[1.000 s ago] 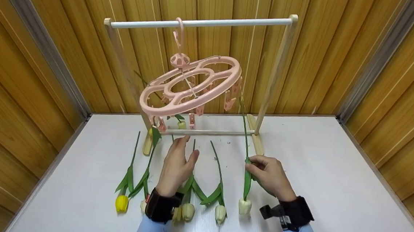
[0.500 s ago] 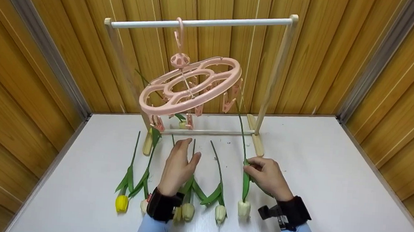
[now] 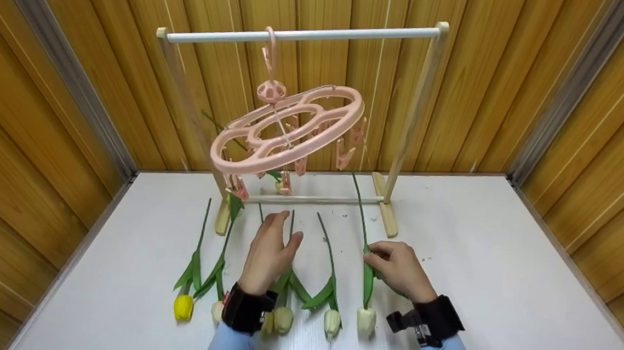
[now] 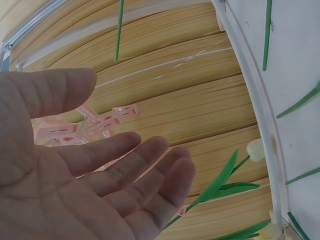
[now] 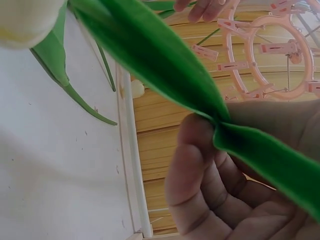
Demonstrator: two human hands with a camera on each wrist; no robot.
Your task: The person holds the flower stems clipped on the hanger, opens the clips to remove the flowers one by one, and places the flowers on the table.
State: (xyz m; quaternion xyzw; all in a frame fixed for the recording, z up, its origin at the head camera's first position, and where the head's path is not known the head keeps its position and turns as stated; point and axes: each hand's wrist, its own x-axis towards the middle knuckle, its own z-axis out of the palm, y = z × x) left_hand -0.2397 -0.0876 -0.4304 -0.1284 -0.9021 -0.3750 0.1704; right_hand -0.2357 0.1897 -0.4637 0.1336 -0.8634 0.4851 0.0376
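Note:
My right hand [image 3: 401, 269] pinches a white tulip [image 3: 366, 321] by the green stem where the leaves [image 5: 155, 65] begin. Its bloom points toward me and its bare stem slants up and away, the tip below the hanger's right-hand clips. My left hand [image 3: 270, 254], fingers extended and palm empty in the left wrist view, hovers over the tulips in the middle. A pink round clip hanger [image 3: 257, 167] hangs tilted from the rack's white bar [image 3: 355, 34]. Clothespins [image 3: 345, 154] dangle round its ring. Another white tulip [image 4: 255, 150] shows beneath it at the back.
Several tulips lie in a row on the white table, among them a yellow one [image 3: 183, 307] at the left and a white one [image 3: 332, 322] right of the middle. The rack's wooden feet [image 3: 388, 219] stand behind them. Wood-grain panels [image 3: 476, 98] enclose the sides and back.
My right hand has shifted slightly left and toward me with the tulip, its stem tip dropping from beside the hanger to below it. My left hand has barely moved. The hanger sways a little.

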